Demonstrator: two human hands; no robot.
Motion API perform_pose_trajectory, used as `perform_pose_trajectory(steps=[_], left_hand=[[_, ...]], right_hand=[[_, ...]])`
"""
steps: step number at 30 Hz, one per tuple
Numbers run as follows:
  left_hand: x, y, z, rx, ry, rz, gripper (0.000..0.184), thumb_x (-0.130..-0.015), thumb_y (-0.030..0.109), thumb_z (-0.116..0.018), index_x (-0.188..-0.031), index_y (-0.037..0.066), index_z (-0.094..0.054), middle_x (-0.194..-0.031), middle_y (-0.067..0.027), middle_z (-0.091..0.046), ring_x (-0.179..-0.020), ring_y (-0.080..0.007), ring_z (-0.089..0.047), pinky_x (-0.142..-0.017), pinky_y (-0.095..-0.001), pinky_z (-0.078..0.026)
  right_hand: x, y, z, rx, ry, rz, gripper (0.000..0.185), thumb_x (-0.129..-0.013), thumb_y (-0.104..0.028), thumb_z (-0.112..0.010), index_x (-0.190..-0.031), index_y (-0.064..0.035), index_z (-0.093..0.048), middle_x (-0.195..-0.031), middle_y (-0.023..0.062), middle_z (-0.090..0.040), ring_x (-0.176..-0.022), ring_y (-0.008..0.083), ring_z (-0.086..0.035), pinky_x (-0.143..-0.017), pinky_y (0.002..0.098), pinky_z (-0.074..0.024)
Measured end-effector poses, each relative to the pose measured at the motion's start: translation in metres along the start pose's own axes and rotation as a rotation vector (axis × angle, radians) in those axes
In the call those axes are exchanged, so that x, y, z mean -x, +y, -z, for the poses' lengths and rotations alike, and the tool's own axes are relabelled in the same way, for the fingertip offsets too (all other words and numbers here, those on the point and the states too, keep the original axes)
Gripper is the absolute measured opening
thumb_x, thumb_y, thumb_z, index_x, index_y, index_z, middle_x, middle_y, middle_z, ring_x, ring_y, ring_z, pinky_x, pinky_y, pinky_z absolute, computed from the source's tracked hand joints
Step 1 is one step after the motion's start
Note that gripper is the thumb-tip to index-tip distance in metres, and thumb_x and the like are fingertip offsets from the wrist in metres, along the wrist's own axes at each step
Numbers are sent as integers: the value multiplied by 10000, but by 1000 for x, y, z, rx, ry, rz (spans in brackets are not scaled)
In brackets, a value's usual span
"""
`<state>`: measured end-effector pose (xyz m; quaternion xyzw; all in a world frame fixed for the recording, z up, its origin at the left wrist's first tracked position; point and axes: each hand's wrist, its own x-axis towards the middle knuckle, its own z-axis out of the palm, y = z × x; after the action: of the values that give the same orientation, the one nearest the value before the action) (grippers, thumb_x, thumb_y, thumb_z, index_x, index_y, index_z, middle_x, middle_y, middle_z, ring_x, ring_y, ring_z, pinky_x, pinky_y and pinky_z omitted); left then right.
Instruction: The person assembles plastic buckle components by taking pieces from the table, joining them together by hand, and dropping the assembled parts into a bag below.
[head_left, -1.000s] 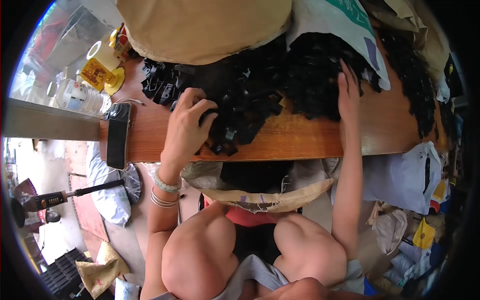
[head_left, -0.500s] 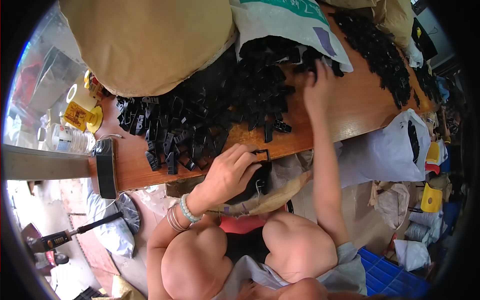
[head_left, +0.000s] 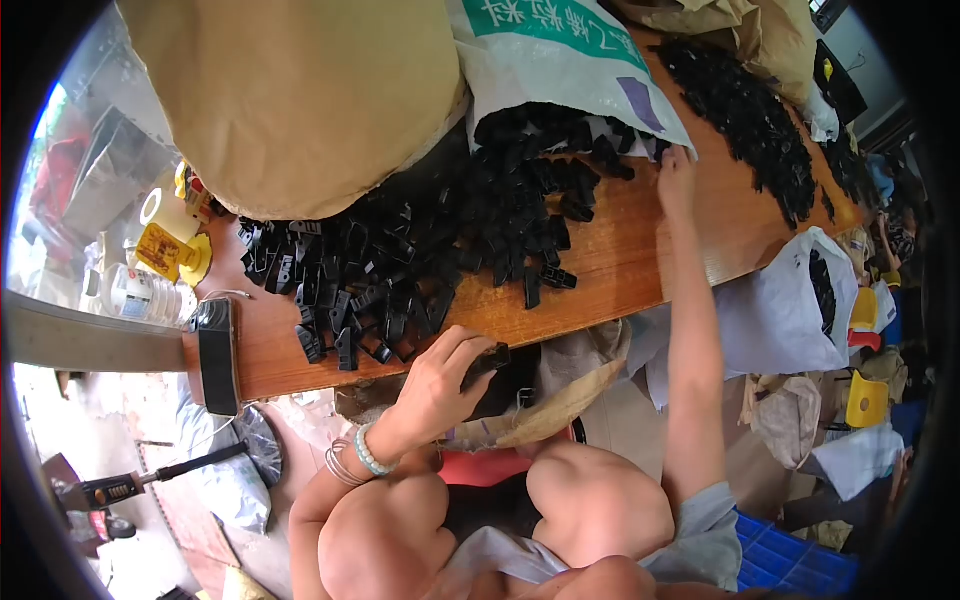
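Partly hidden at the white sack (head_left: 575,75)'s lip, the right hand (head_left: 677,180)'s grip can't be told; nearer than the sack, the left hand (head_left: 445,383) curls round a black piece (head_left: 487,365). Wooden table (head_left: 610,262) beneath the sack, blurry room (head_left: 890,240) rightward.

From my end, the table (head_left: 640,250) is my landmark. On its left end I have a phone (head_left: 217,355), with a bottle (head_left: 140,295) just beyond that end. A heap of parts (head_left: 380,285) lies on the table, before the big sack (head_left: 300,110) and the middle sack (head_left: 560,75), which has more parts in its mouth. Another heap (head_left: 745,120) lies farther right. In front of the table's near edge I see an open sack (head_left: 585,395), and right of that, a filled bag (head_left: 765,310).
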<state>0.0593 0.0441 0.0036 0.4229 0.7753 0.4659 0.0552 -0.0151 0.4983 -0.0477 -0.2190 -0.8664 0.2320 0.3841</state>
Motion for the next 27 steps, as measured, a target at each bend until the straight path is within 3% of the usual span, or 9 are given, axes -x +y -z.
perform_pose_trajectory(steps=[4,7,9,12,16,18,22,24,27], left_hand=[[-1,5,0,37,-98,9,377,-720,-24,-718,-1070,1,-578,-1018,-149,-602,-883,-332,-622,-747,-373,-533],[-2,8,-3,61,-220,22,364,-755,16,-715,-1088,17,-568,-1033,-142,-630,-832,-323,-649,-705,-356,-559],[0,8,-2,54,-227,33,349,-772,39,-713,-1089,18,-569,-1014,-142,-634,-833,-325,-651,-698,-364,-553],[3,6,-2,84,-215,58,344,-782,43,-708,-1094,15,-567,-1014,-150,-632,-846,-334,-648,-710,-371,-545],[-1,7,-8,206,-204,90,347,-793,39,-703,-1106,3,-557,-1024,-170,-630,-899,-358,-635,-764,-384,-526],[-3,8,-13,243,-199,100,358,-797,41,-705,-1116,-5,-550,-1030,-179,-630,-925,-366,-628,-788,-389,-515],[-2,8,-14,317,-150,30,342,-814,32,-679,-1112,-25,-522,-1019,-208,-602,-803,-380,-637,-666,-396,-541],[1,8,-8,302,-136,133,408,-778,43,-739,-1135,-1,-547,-1013,-156,-643,-893,-303,-655,-763,-357,-527],[4,7,-5,312,-56,260,396,-762,14,-753,-1098,3,-545,-982,-117,-666,-889,-199,-678,-716,-289,-529]], right_hand=[[-12,2,-20,-76,-157,-207,480,-997,-379,-389,-1319,-46,-517,-1334,265,-487,-1268,421,-415,-1060,416,-337],[16,-45,-41,-288,-253,36,503,-981,-512,-378,-1325,-185,-544,-1356,215,-488,-1306,378,-378,-1106,532,-173],[52,-91,-38,-101,-207,110,398,-981,-446,-429,-1284,-233,-575,-1263,167,-517,-1252,353,-418,-1091,564,-169],[78,-124,-30,-208,-321,68,376,-985,-423,-431,-1270,-229,-583,-1236,162,-518,-1234,347,-428,-1078,567,-187],[99,-138,-33,-251,-250,123,405,-992,-405,-419,-1266,-154,-581,-1267,185,-500,-1231,353,-425,-1087,510,-207],[96,-136,-35,-244,-203,146,402,-1004,-359,-407,-1266,-103,-572,-1228,191,-536,-1201,325,-471,-1081,444,-266],[94,-125,1,-518,-78,-107,283,-977,-178,-482,-1190,-38,-606,-1113,151,-620,-1044,242,-587,-918,314,-432],[110,-134,46,-272,-282,-83,177,-925,-120,-563,-1040,-19,-653,-1111,114,-621,-941,215,-607,-841,307,-460],[143,-169,98,-401,-700,-23,142,-804,-38,-685,-935,-2,-646,-995,84,-611,-833,201,-594,-761,312,-464]])
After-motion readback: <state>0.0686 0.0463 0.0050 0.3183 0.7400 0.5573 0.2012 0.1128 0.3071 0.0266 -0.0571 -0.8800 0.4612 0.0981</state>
